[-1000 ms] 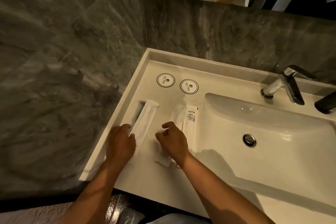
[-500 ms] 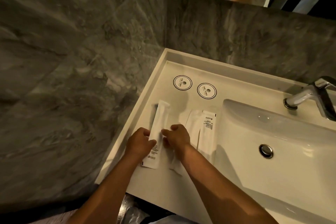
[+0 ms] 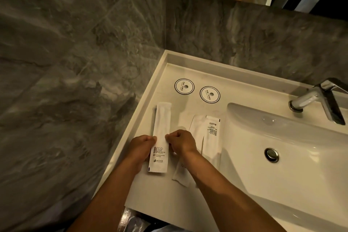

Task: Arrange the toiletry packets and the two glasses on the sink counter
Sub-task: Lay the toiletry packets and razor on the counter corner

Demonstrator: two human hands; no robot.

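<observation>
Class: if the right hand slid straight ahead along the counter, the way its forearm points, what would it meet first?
Probably the long white packet that the right hand already touches, with the left hand on its far side; depth is hard to judge.

Between my hands I am seeing a white packet (image 3: 160, 137) with tiny black writing. The counter (image 3: 188, 199) is white. Past my hands, two round coasters (image 3: 210, 94) are showing black rings. The wall (image 3: 75, 62) is grey, swirly stone.
</observation>
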